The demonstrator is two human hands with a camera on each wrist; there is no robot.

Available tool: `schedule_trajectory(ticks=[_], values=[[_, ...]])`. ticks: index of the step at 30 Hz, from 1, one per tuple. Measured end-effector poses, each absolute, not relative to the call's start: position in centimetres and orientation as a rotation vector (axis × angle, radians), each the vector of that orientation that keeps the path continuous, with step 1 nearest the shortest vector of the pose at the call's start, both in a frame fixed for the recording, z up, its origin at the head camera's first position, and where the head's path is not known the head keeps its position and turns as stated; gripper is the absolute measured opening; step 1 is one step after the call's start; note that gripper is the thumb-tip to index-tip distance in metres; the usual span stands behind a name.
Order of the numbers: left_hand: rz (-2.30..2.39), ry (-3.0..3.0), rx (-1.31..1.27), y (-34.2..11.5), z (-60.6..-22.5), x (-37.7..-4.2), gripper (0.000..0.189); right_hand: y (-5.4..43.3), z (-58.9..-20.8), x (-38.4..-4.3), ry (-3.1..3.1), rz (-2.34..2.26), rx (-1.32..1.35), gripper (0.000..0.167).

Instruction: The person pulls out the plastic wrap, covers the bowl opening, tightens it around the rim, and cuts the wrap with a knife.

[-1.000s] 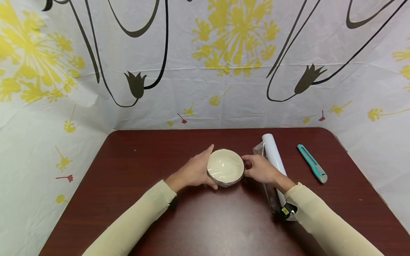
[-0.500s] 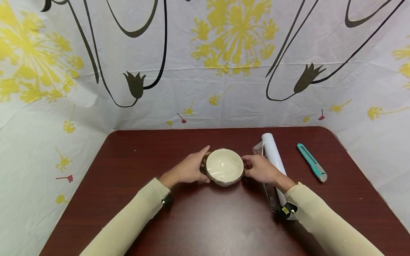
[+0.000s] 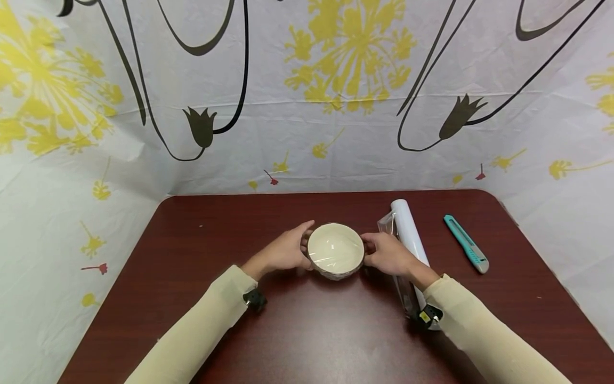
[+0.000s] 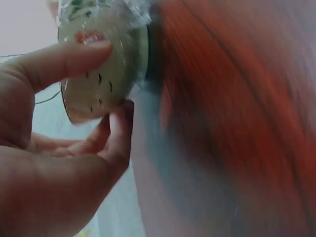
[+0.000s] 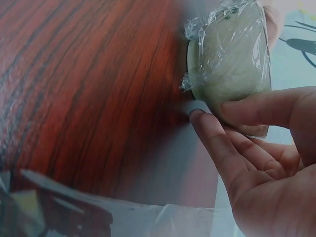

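Note:
A cream bowl (image 3: pixel 336 248) stands on the dark red table between both hands, with clear cling film stretched taut over its mouth. My left hand (image 3: pixel 286 250) grips its left side. In the left wrist view the thumb (image 4: pixel 81 59) lies on the film-wrapped wall, which has small printed marks, and the fingers curl round the far side. From the right, my right hand (image 3: pixel 389 256) holds the opposite wall. The right wrist view shows that thumb (image 5: pixel 256 108) on the bowl (image 5: pixel 232 64), with film bunched near its foot.
A white roll of cling film (image 3: pixel 409 229) lies under the right wrist, a loose flap of film (image 3: pixel 387 224) along its left side. Further right is a teal box cutter (image 3: pixel 466 243). A patterned white sheet (image 3: pixel 307 144) hangs behind the table (image 3: pixel 230 224).
My left hand has slid left off the bowl's front edge and taken a grip on its side, its thumb drawn back. The right hand keeps its hold; the bowl has hardly moved.

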State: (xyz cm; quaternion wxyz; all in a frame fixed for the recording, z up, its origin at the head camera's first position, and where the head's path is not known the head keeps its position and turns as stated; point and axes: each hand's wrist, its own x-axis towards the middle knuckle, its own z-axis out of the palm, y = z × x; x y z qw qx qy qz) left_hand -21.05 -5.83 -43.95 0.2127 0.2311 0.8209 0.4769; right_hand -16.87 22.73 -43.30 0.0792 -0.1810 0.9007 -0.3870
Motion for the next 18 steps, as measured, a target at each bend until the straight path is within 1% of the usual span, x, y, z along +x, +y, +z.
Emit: schedule_trajectory(ticks=[5, 13, 15, 18], values=[[1.444, 2.191, 0.516, -5.6, -44.0, -20.7, 0.119, 22.5, -43.4, -16.9, 2.674, -1.193, -0.514, 0.042], [1.460, 2.177, 0.523, -5.8, -44.3, -20.7, 0.115, 22.9, -43.3, -17.0, 2.671, -1.178, -0.519, 0.043], [1.425, 2.221, 0.551, -6.1, -44.2, -20.7, 0.110, 23.3, -43.0, -16.8, 2.668, -1.181, -0.501, 0.044], [1.343, 2.388, 0.630, -6.6, -43.7, -20.6, 0.096, 24.2, -42.3, -16.4, 2.652, -1.240, -0.440, 0.042]])
